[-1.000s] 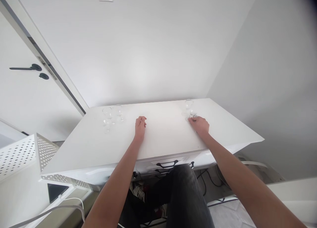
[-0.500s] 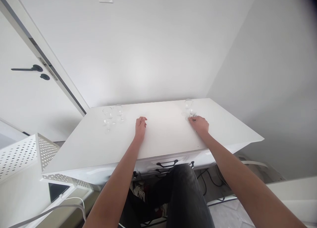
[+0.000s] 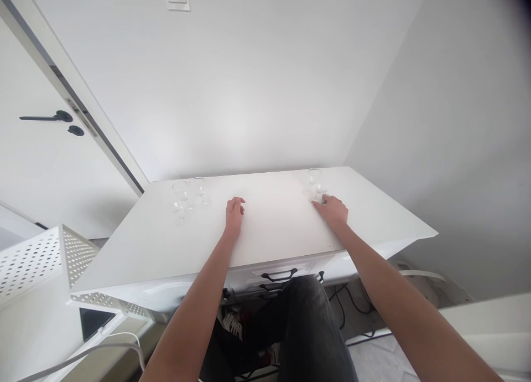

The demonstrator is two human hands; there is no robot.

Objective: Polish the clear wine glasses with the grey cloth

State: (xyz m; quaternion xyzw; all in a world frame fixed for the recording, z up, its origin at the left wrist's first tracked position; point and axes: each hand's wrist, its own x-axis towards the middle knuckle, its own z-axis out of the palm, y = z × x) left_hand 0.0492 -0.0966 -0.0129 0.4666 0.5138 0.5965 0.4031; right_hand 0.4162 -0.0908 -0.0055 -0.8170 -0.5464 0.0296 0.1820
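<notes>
Two clear stemmed glasses stand close together on the white cabinet top [image 3: 274,227]: a rear glass [image 3: 314,176] and a nearer glass [image 3: 320,189]. My right hand [image 3: 334,210] is beside the nearer glass, thumb and fingers apart around its lower part; contact there is hard to make out. My left hand [image 3: 234,213] rests on the surface near the middle, loosely curled with gaps between the fingers, holding nothing. Farther left is a group of clear glasses [image 3: 181,190], their outlines faint against the white.
The wall [image 3: 265,83] rises behind the cabinet. At the left are a door with a black handle [image 3: 45,118] and a perforated white rack [image 3: 78,254]. Black drawer handles [image 3: 280,274] stick out at the front, above my knee [image 3: 313,326]. Cables [image 3: 352,302] lie on the floor.
My right thumb and fingers have spread from a pinch low on the nearer glass. The glass stays standing. My left hand keeps its place; the view shifts slightly.
</notes>
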